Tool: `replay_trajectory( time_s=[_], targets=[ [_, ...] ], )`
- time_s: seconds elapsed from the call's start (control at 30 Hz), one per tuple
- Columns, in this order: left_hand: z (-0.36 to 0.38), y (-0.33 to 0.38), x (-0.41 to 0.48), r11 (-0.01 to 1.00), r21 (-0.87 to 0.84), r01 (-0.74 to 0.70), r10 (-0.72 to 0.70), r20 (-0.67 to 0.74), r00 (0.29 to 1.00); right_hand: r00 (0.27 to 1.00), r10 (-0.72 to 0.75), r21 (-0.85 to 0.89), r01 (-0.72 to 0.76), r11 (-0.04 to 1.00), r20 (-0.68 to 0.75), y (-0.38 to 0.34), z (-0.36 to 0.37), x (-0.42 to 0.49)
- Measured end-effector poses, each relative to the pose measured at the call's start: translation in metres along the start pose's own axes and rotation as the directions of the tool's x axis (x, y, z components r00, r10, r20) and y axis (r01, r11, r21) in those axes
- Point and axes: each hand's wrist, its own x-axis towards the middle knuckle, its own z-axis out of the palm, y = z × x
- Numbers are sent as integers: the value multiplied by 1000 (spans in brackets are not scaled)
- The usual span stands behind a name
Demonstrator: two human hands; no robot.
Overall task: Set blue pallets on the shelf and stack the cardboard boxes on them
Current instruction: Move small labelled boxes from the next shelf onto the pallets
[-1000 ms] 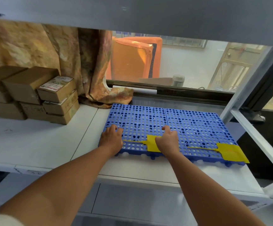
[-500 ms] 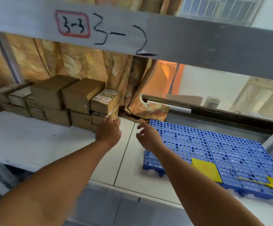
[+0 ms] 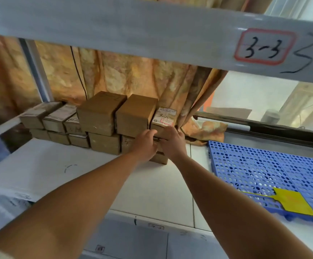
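Blue perforated pallets [image 3: 264,172] lie flat on the white shelf [image 3: 157,187] at the right, with a yellow tag [image 3: 290,202] on top. Several brown cardboard boxes [image 3: 101,113] are stacked at the back left of the shelf. The rightmost stack has a labelled small box [image 3: 164,116] on top. My left hand [image 3: 144,144] and my right hand [image 3: 172,142] are side by side against the front of that stack, fingers curled on a box under the labelled one. That box is mostly hidden by my hands.
An orange patterned curtain [image 3: 133,75] hangs behind the boxes. A grey beam [image 3: 152,30] marked 3-3 crosses overhead. A shelf upright [image 3: 37,71] stands at the back left. A window sill [image 3: 264,126] runs behind the pallets.
Both hands left the pallets, reached left and forward, and now press on the rightmost box stack. My view has swung left toward the boxes.
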Motion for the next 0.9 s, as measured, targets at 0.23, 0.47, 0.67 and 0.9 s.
replay_trajectory(
  time_s=[0.23,0.47,0.67,0.9],
  targets=[
    [24,10,1,998,-27,48,-49,-49,998,970,235,427,-186,885,-63,2,6,16],
    [21,24,17,989,-129,73,-80,-44,996,948,318,604,-259,754,10,-1,3,35],
    [24,22,23,986,-144,78,-88,-60,994,933,359,662,-291,691,36,1,1,46],
    [27,30,32,898,-415,148,-165,-5,986,911,402,712,-342,614,90,9,1,50]
  ],
)
